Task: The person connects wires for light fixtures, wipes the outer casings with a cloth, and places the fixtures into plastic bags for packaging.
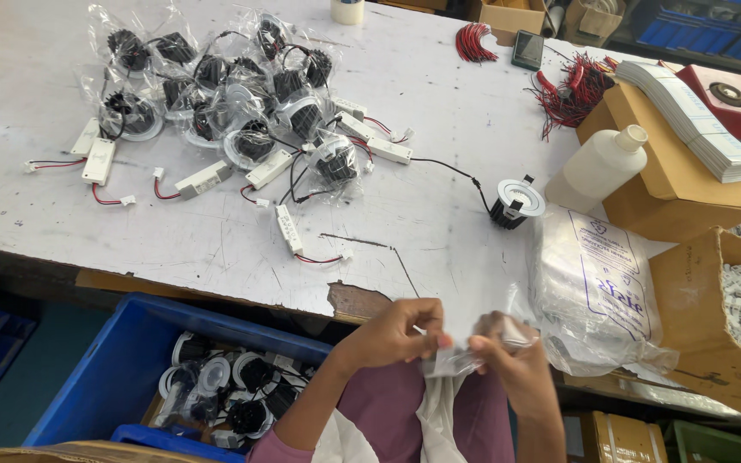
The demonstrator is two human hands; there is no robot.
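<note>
A: What lies at the left of the scene?

B: A blue crate (122, 369) sits below the near edge of the table (439, 103), with bagged downlights in it. Above it, on the far left of the table, a heap of bagged downlights (233, 103) lies with small white driver boxes (100, 160) and their red and black leads spread around it.

A: And the person's hands?

B: Both hover at the near edge, about the middle. The left hand (396, 330) has its fingers closed in a pinch on a small clear plastic bag (452, 360). The right hand (512, 360) pinches the same bag from the other side, so the bag is stretched between the two hands, just above the lap and off the table.

A: What is closest to them?

B: Just right of the right hand, a stack of clear plastic bags (593, 283) lies on the table, touching or nearly touching it. Farther away, a single unbagged downlight (516, 203) stands with a black lead trailing left.

A: And further right?

B: A white plastic bottle (598, 167) leans beside a cardboard box (671, 171) that carries a stack of white leaflets (692, 111). Bundles of red wires (572, 86) lie beyond. At the near right, an open carton (705, 343) holds small white parts.
</note>
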